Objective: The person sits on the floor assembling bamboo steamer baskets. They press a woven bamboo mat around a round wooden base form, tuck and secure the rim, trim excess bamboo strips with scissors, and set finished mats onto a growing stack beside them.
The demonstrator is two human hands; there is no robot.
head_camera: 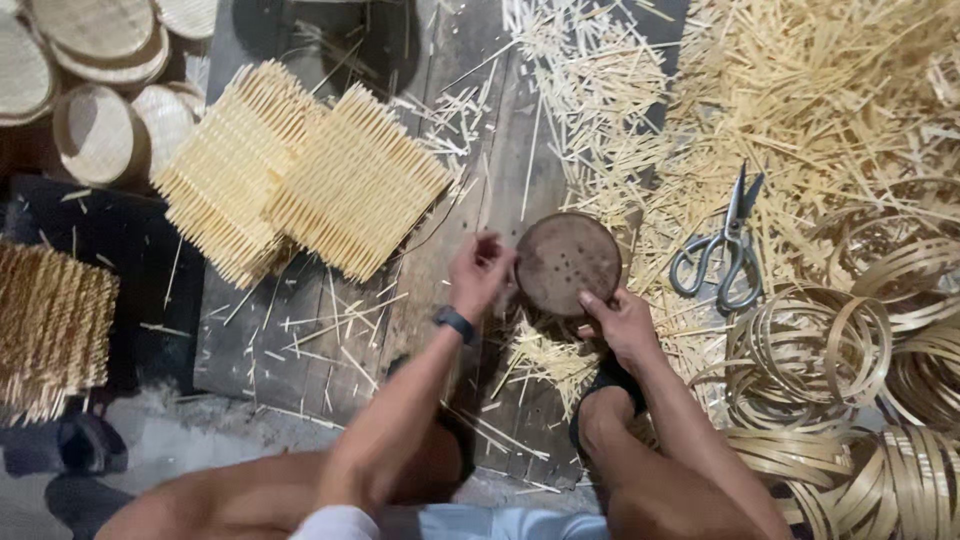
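Observation:
A round brown disc (568,260) with small holes sits at the middle of the frame over a woven bamboo piece and loose strips. My left hand (480,272) grips the disc's left edge, fingers curled; a dark watch is on that wrist. My right hand (620,322) presses on the disc's lower right edge with the thumb on top. Bamboo strip ends (545,360) stick out below the disc.
Scissors (722,250) lie to the right on a heap of bamboo strips (800,90). Bamboo rings (840,350) pile up at lower right. Woven square mats (300,170) lie at left, round woven baskets (90,70) at top left. My knees are at the bottom.

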